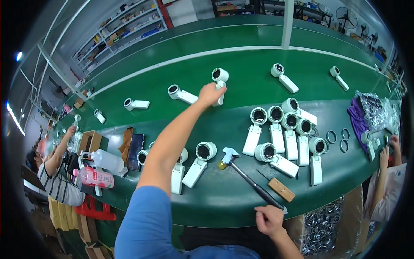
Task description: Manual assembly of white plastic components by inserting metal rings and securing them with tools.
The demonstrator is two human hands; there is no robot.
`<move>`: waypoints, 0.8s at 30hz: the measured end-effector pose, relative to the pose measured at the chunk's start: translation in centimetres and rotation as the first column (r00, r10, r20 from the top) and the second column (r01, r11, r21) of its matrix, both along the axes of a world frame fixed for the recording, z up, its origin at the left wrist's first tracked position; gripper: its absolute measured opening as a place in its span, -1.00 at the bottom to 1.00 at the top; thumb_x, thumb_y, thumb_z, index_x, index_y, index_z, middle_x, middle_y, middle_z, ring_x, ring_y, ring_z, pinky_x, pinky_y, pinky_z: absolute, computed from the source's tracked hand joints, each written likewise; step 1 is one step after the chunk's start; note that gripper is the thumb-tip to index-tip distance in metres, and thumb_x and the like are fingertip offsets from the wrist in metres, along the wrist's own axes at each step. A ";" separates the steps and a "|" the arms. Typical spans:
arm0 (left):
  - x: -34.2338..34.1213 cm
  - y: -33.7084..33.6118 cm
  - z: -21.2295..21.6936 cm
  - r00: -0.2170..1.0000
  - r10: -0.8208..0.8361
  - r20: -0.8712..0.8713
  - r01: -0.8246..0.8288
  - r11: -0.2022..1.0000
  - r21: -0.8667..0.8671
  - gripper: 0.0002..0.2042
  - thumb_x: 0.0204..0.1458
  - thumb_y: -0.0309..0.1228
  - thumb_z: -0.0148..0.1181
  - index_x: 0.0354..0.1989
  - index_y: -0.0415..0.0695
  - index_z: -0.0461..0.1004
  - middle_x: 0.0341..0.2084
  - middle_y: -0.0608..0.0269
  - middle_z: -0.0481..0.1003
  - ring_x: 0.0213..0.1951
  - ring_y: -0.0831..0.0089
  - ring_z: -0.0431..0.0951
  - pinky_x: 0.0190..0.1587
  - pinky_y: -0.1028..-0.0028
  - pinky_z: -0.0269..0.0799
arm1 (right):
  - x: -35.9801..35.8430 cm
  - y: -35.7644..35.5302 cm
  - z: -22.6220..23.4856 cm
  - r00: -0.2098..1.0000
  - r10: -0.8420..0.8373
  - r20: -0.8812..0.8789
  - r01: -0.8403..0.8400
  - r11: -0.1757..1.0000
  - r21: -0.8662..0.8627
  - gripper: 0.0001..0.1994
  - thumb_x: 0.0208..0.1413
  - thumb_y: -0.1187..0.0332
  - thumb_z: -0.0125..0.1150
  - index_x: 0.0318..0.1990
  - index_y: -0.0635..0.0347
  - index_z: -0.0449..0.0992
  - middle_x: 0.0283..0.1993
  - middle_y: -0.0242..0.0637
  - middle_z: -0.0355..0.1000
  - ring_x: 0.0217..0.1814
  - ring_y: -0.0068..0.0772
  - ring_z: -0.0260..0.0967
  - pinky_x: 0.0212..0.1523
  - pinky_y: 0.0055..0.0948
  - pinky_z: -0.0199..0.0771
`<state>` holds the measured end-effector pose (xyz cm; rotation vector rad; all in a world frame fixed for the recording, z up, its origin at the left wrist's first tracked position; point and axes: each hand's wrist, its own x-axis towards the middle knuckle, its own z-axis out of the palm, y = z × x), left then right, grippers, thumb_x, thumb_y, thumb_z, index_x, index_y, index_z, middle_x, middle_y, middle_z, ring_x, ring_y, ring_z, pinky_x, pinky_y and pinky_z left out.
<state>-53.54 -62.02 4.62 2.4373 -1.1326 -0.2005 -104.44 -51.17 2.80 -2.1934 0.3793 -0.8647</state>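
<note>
My left arm reaches forward across the table, and my left hand (211,93) is closed around the handle of a white round-headed handheld device (220,75) lying on the green belt. Curled near the table's front edge, my right hand (270,219) shows nothing in its fingers. Close beside it is the grip end of a hammer (252,183) with a pale blue and yellow head. A wooden-handled awl (281,189) lies to the right of the hammer. Several similar white devices (290,144) stand grouped on the dark green mat, and others (196,172) lie partly behind my left forearm.
Metal rings (331,137) lie right of the group, near a purple cloth (359,118). A phone (135,151), a clear bottle (108,161) and a pink bottle (95,177) are at left. A box of rings (323,228) sits below the edge. Co-workers' hands (384,157) work at both sides.
</note>
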 end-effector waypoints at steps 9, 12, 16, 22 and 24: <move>-27.6 18.5 6.3 0.096 -0.718 -0.689 -0.477 0.574 -0.665 -0.58 0.28 -0.38 0.01 0.29 -0.12 0.18 -0.28 0.24 0.39 -0.35 0.51 0.45 -0.30 0.47 0.43 | -1.0 -5.0 2.9 0.925 -0.362 -0.114 0.343 0.926 -0.156 -0.79 0.00 0.56 0.28 -0.17 0.30 0.52 -0.26 -0.12 0.46 -0.14 -0.03 0.41 -0.09 -0.19 0.39; -30.1 21.5 5.4 0.237 -0.636 -0.735 -0.390 0.630 -0.671 -0.54 0.15 -0.37 0.20 0.18 -0.14 0.22 -0.37 0.27 0.33 -0.44 0.52 0.38 -0.41 0.46 0.38 | -1.2 -6.6 2.0 0.895 -0.395 -0.206 0.303 0.880 -0.367 -0.70 0.01 0.50 0.33 -0.07 0.31 0.49 -0.22 -0.08 0.44 -0.06 0.04 0.36 -0.02 -0.12 0.36; -31.1 23.9 5.8 0.242 -0.593 -0.768 -0.422 0.648 -0.634 -0.60 0.09 -0.44 0.24 0.05 -0.12 0.24 -0.40 0.27 0.31 -0.50 0.54 0.35 -0.45 0.46 0.36 | -1.0 -7.7 3.9 0.906 -0.204 -0.370 0.047 0.919 -0.391 -0.66 0.01 0.44 0.36 -0.04 0.29 0.50 -0.24 -0.13 0.45 -0.13 0.06 0.39 -0.08 -0.11 0.41; -32.3 26.0 6.6 0.321 -0.666 -0.674 -0.351 0.577 -0.737 -0.54 0.11 -0.47 0.19 0.18 -0.19 0.22 -0.41 0.27 0.32 -0.52 0.57 0.34 -0.44 0.50 0.35 | -1.7 -6.0 7.9 0.926 -0.121 -0.356 0.006 0.951 -0.309 -0.52 -0.04 0.36 0.40 0.11 0.19 0.52 -0.27 -0.20 0.45 -0.33 -0.01 0.42 -0.29 -0.21 0.47; -32.5 26.7 6.9 0.413 -0.639 -0.649 -0.299 0.578 -0.759 -0.46 0.10 -0.48 0.18 0.27 -0.23 0.20 -0.39 0.26 0.33 -0.51 0.59 0.35 -0.44 0.52 0.35 | -2.2 -3.7 12.4 0.948 0.005 -0.319 -0.112 0.942 -0.316 -0.48 -0.06 0.31 0.42 0.14 0.12 0.55 -0.29 -0.24 0.45 -0.45 -0.11 0.42 -0.42 -0.28 0.47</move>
